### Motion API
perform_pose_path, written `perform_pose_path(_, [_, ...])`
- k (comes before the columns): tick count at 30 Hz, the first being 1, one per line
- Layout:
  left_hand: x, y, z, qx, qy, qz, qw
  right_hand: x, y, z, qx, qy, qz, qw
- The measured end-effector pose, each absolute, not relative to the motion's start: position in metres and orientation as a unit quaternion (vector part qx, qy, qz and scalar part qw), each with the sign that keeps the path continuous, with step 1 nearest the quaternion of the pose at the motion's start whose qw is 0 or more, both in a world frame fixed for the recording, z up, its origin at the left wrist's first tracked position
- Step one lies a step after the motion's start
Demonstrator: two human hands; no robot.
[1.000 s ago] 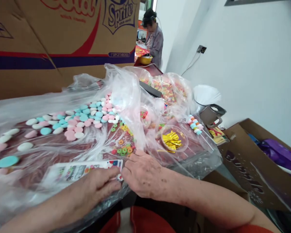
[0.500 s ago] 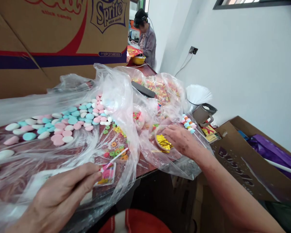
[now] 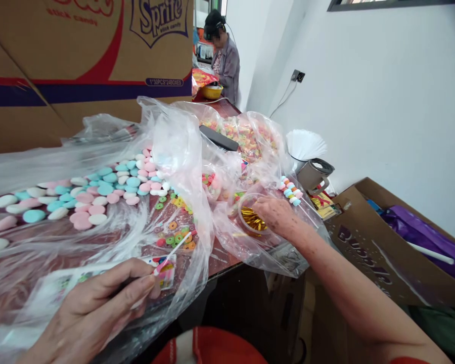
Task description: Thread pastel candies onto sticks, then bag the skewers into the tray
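My left hand is closed, thumb and fingers pinching the pink lower end of a thin white stick. The stick points up and right; whatever is below the pinch is mostly hidden by the fingers. Under it lies a printed packet. My right hand reaches over a round clear tub of gold twist ties. Its fingers are curled together at the tub's right side, and their tips are hidden. Small ring candies lie on the table between the hands.
Pink, blue and white oval candies are spread at left under clear plastic. A large carton stands behind. Candy skewers, a grey mug and an open box are at right. A person works farther back.
My right hand's fingers have drawn together over the tub, and the gold ties look tilted or shifted. My left hand has moved slightly left and down with the stick. The view has shifted slightly.
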State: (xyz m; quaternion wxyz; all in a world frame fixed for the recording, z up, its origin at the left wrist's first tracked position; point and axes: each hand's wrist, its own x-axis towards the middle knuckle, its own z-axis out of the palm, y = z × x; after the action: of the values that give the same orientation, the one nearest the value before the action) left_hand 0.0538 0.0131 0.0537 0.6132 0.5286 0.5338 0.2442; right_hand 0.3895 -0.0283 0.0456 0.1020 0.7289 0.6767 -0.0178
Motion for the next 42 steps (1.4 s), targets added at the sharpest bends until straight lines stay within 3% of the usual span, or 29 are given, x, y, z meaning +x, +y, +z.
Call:
perform_pose_path(4, [0.053,0.014,0.059,0.498,0.535,0.171,0.66,0.389,-0.034,0.049,0.743,0.667,-0.015,0.057])
perform_pose_path(13, [0.057,0.011,0.059,0.462,0.494,0.202,0.709,0.381,-0.041,0.053,0.77,0.628,-0.002,-0.112])
perform_pose_path(17, [0.069,0.009,0.054,0.467,0.406,0.201,0.76,0.329,-0.038,0.054,0.677,0.65,-0.068,-0.34])
perform_pose_path(19, [0.077,0.009,0.053,0.468,0.362,0.196,0.782,0.296,-0.036,0.052,0.622,0.658,-0.135,-0.402])
perform_pose_path(24, [0.089,0.01,0.058,0.46,0.367,0.241,0.772,0.251,-0.029,0.041,0.59,0.67,-0.22,-0.393])
perform_pose_path(37, [0.085,0.01,0.048,0.45,0.421,0.297,0.729,0.248,-0.027,0.046,0.568,0.621,-0.392,-0.372])
perform_pose_path(40, [0.088,0.01,0.05,0.444,0.431,0.323,0.716,0.241,-0.031,0.039,0.585,0.648,-0.314,-0.374])
perform_pose_path(42, [0.091,0.011,0.05,0.433,0.446,0.325,0.712,0.236,-0.033,0.033,0.596,0.699,-0.144,-0.368])
